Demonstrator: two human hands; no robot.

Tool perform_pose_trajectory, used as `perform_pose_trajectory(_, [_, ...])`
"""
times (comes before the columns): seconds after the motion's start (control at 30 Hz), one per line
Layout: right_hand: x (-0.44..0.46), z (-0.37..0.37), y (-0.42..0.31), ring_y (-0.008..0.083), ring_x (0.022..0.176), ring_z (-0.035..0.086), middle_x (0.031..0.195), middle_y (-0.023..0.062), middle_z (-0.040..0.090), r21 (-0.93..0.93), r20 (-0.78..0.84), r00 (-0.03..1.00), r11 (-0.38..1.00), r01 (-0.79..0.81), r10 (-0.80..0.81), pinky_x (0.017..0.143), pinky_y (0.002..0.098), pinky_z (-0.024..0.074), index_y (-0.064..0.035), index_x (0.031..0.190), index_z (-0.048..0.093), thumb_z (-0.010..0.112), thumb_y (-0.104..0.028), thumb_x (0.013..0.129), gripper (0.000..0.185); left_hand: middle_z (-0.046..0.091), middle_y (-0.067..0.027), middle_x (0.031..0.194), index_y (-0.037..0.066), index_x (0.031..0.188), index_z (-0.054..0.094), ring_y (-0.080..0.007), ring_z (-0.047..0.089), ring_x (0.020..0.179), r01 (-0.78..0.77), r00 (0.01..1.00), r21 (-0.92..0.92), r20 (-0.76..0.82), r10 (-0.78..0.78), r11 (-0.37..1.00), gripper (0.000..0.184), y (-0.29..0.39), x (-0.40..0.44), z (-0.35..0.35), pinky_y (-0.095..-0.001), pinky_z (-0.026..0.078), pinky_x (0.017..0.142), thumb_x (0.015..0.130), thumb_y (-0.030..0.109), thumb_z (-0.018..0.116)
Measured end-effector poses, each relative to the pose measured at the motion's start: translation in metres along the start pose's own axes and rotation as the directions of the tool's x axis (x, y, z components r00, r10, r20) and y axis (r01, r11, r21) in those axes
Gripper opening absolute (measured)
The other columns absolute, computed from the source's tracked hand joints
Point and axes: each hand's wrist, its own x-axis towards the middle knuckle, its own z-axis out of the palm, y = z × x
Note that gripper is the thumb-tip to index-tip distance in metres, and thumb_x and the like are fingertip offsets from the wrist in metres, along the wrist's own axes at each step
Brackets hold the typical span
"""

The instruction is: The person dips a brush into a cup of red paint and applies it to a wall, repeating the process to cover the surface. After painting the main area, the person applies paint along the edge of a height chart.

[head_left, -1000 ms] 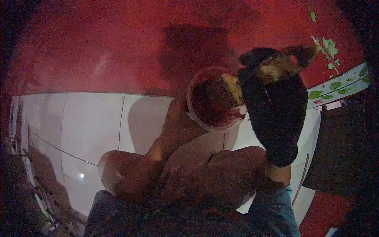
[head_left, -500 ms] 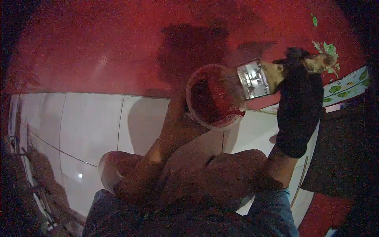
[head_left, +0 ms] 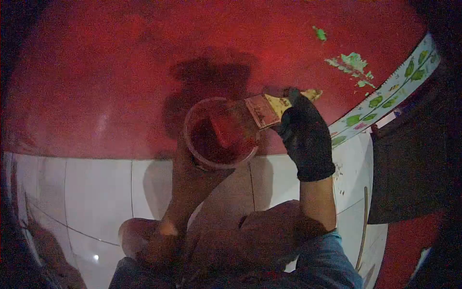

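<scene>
My right hand [head_left: 308,137], in a black glove, is closed round the handle of a wide paintbrush [head_left: 263,111]. The brush's bristles reach over the rim and into a round tub [head_left: 222,161] that holds dark red paint. From below and to the left, my left hand [head_left: 192,161] holds the tub; most of its fingers are hidden behind it. A red wall [head_left: 110,86] rises just beyond both hands.
Pale green patches [head_left: 353,63] show on the red wall at the upper right. A leaf-patterned strip [head_left: 375,101] runs along its edge, beside a dark panel [head_left: 409,168]. White tiles [head_left: 98,192] cover the floor, and my bent legs are below the tub.
The brush has turned from edge-on to lying across the tub's rim. The view has shifted, so the tub and both hands appear further left and the wall patches lower.
</scene>
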Motion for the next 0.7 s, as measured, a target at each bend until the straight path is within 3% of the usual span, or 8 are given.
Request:
perform_pose_trajectory(0.03, [0.002,-0.004,-0.002,0.0259,0.087,0.055,0.097,0.0141,0.056,0.109,0.016,0.996,0.990,-0.086,0.085,0.077,0.0332,0.0437,-0.0007,0.109,0.050,0.054,-0.007,0.079,0.031,0.049,-0.0140,0.113,0.002,0.118,0.037,-0.0234,0.049,0.104,-0.015,1.000,0.000,0.000,0.015,1.000,0.081,0.005,0.001,0.003,-0.0353,0.041,0.088,0.053,0.023,0.081])
perform_pose_trajectory(0.2, [0.010,-0.036,0.016,0.0285,0.087,0.055,0.100,0.0154,0.055,-0.156,-0.097,0.995,0.987,-0.042,0.027,0.079,0.0341,0.0426,-0.0011,0.112,0.048,0.057,-0.012,0.079,0.035,0.046,-0.0145,0.117,0.003,0.123,0.032,-0.0245,0.046,0.108,-0.071,0.986,0.063,0.156,0.060,0.995,0.086,0.031,0.024,0.039,-0.0351,0.040,0.090,0.055,0.025,0.080])
perform_pose_trajectory(0.27, [0.012,-0.046,0.018,0.0297,0.088,0.054,0.098,0.0159,0.055,-0.459,-0.270,0.952,0.888,0.005,-0.145,0.080,0.0342,0.0417,-0.0011,0.112,0.047,0.057,-0.013,0.079,0.036,0.046,-0.0144,0.117,0.003,0.123,0.032,-0.0245,0.046,0.108,-0.116,0.985,-0.039,0.121,0.120,0.992,0.087,0.040,0.034,0.054,-0.0352,0.039,0.090,0.054,0.026,0.080])
perform_pose_trajectory(0.37, [0.018,-0.057,0.033,0.0301,0.088,0.053,0.095,0.0166,0.055,-0.425,-0.433,0.867,0.904,0.043,-0.245,0.079,0.0345,0.0415,-0.0015,0.109,0.048,0.056,-0.015,0.080,0.033,0.045,-0.0141,0.118,0.003,0.123,0.032,-0.0243,0.045,0.108,-0.117,0.983,-0.163,0.125,0.138,0.980,0.088,0.048,0.047,0.065,-0.0352,0.039,0.090,0.053,0.026,0.080])
perform_pose_trajectory(0.43, [0.026,-0.062,0.017,0.0305,0.087,0.052,0.093,0.0177,0.054,-0.234,-0.488,0.872,0.969,-0.079,-0.047,0.078,0.0358,0.0412,-0.0021,0.104,0.050,0.055,-0.015,0.081,0.027,0.045,-0.0141,0.118,0.003,0.123,0.032,-0.0242,0.045,0.108,-0.072,0.979,-0.181,0.176,0.104,0.981,0.089,0.052,0.053,0.070,-0.0352,0.039,0.090,0.052,0.026,0.080])
perform_pose_trajectory(0.53, [0.033,-0.068,0.025,0.0168,0.089,0.052,0.098,0.0098,0.056,-0.336,-0.509,0.844,0.942,-0.012,-0.171,0.081,0.0291,0.0422,0.0028,0.112,0.048,0.056,-0.006,0.081,0.033,0.045,-0.0141,0.118,0.003,0.123,0.033,-0.0239,0.045,0.108,-0.085,0.978,-0.162,0.173,0.113,0.983,0.088,0.056,0.059,0.074,-0.0348,0.039,0.090,0.052,0.025,0.080])
perform_pose_trajectory(0.6, [0.042,-0.068,0.027,0.0163,0.090,0.052,0.098,0.0084,0.057,-0.682,-0.498,0.802,0.720,-0.126,-0.331,0.080,0.0291,0.0423,0.0026,0.106,0.051,0.054,-0.009,0.082,0.026,0.045,-0.0142,0.117,0.003,0.122,0.033,-0.0237,0.046,0.107,-0.088,0.979,-0.150,0.168,0.113,0.985,0.087,0.057,0.062,0.077,-0.0345,0.039,0.090,0.052,0.025,0.080])
perform_pose_trajectory(0.7, [0.035,-0.071,0.037,0.0186,0.090,0.053,0.099,0.0092,0.057,-0.407,-0.661,0.693,0.913,-0.009,-0.288,0.079,0.0287,0.0421,0.0001,0.100,0.054,0.053,-0.010,0.082,0.021,0.045,-0.0143,0.117,0.002,0.122,0.033,-0.0237,0.046,0.106,-0.178,0.980,-0.147,0.062,0.188,0.973,0.085,0.065,0.054,0.076,-0.0340,0.039,0.090,0.054,0.023,0.080])
